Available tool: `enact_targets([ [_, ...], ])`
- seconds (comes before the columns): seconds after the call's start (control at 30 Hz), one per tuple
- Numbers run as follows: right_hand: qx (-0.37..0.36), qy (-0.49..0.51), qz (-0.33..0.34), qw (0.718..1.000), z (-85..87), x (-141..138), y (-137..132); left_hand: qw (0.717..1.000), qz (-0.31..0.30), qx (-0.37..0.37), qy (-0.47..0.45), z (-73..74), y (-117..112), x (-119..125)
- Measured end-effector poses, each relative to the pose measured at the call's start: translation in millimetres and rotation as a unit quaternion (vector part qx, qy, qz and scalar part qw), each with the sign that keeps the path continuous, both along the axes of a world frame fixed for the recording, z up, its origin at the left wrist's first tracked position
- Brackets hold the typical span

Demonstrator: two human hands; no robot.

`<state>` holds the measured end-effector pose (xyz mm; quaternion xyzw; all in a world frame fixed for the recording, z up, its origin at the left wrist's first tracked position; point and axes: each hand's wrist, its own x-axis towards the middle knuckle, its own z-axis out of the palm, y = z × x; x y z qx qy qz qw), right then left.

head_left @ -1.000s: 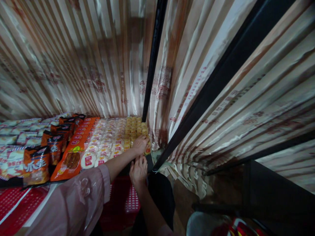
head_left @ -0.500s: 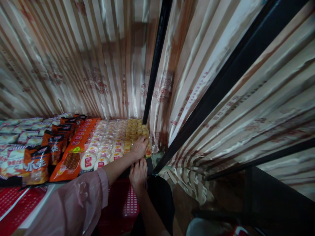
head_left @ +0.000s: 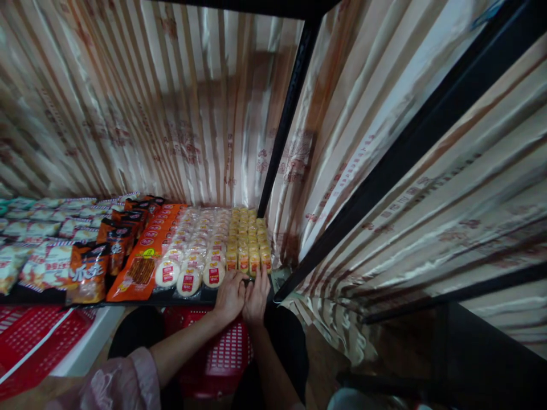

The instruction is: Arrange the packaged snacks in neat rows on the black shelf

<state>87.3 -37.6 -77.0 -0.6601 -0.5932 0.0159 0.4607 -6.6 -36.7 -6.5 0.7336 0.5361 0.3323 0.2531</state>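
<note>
Left hand (head_left: 231,297) has shifted from atop yellow packs (head_left: 250,239) to their front edge beside right hand (head_left: 256,299), can't tell either grip; light, even pushes should keep rows straight.

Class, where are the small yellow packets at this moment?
In the head view, the yellow packets sit at the right end of the dark shelf, right of the round white snacks and just beyond the left hand and right hand.

I seem to be in a shop or at a market stall: packaged snacks (head_left: 141,267) stand in close rows on a dark shelf (head_left: 164,298), red plastic baskets (head_left: 231,347) sit below, and printed drapes (head_left: 205,131) hang around.
</note>
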Motion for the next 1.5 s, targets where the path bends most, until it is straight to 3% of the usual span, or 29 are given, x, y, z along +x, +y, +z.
enact_targets([
  [0.17, -0.006, 0.033, -0.045, 0.998, 9.0, 8, 11, 0.997, -0.034, -0.05, -0.038, -15.9, -1, 1],
  [0.47, -0.033, -0.026, -0.027, 0.999, -3.6, 15, 22, 0.987, -0.026, -0.153, -0.046, -22.9, 12, 10],
  [0.87, 0.017, -0.035, -0.058, 0.998, -9.0, 15, 22, 0.993, -0.007, -0.084, -0.082, -19.3, 13, 15],
  [1.13, 0.021, -0.084, -0.049, 0.995, -16.0, 18, 23, 0.99, 0.011, -0.109, -0.084, -25.4, 12, 18],
  [1.37, 0.039, -0.073, -0.085, 0.993, -16.0, 16, 27, 0.991, 0.023, -0.107, -0.08, -16.7, 8, 9],
  [1.5, 0.025, -0.083, -0.073, 0.994, -16.6, 15, 28, 0.988, -0.001, -0.126, -0.09, -14.8, 11, 7],
])
